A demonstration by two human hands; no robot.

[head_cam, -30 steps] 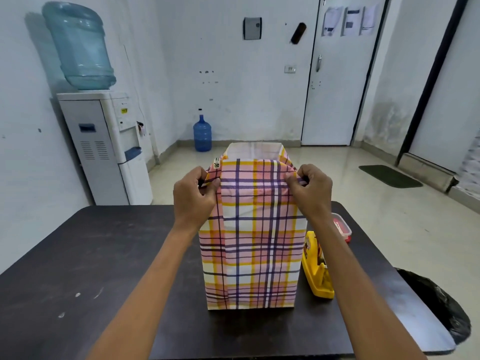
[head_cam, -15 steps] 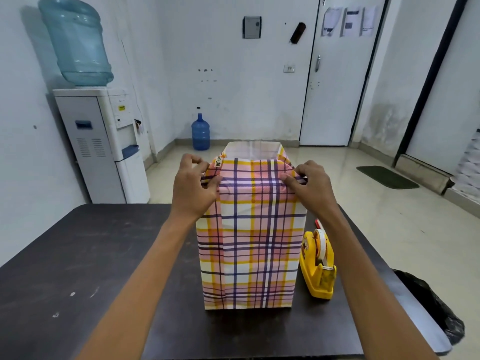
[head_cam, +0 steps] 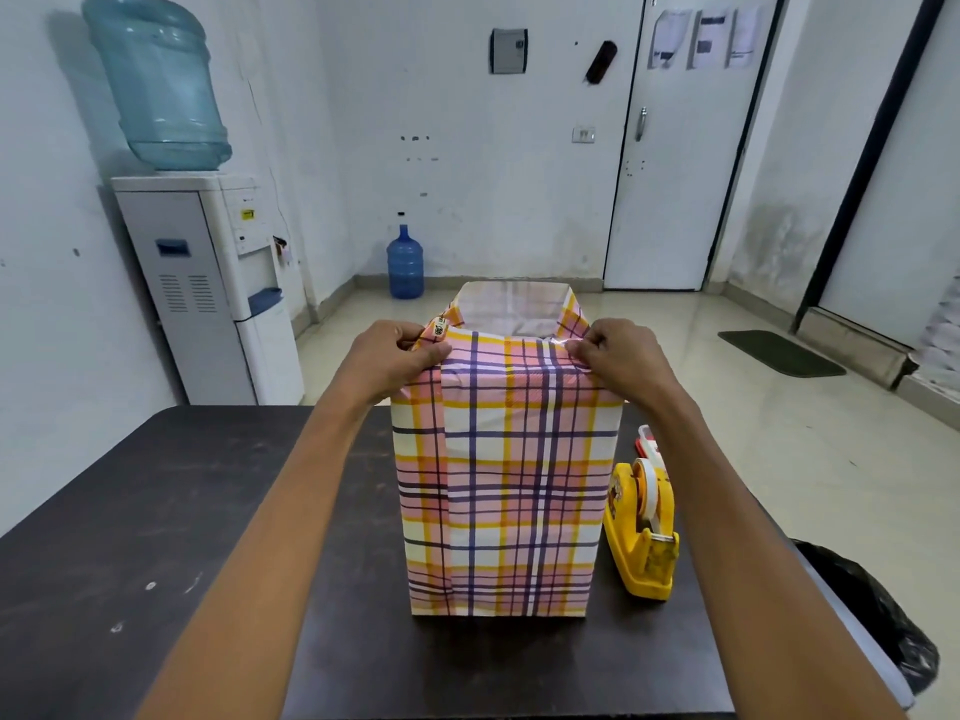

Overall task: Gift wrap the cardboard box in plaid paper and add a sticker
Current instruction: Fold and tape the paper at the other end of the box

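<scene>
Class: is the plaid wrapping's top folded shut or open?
Open: the plaid paper rises unfolded, white inside showing; left hand and right hand pinch its near corners.

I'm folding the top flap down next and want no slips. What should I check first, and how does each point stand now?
1. Left hand pinches the paper at its top corner: ok.
2. Right hand pinches the other corner: ok.
3. Paper stands upright on the table: ok.
4. Tape dispenser close by, on the paper's right: ok.
5. Tape end free to pull: cannot tell.
6. Top closed: not ok, the far flap stands up and the top is open.
</scene>
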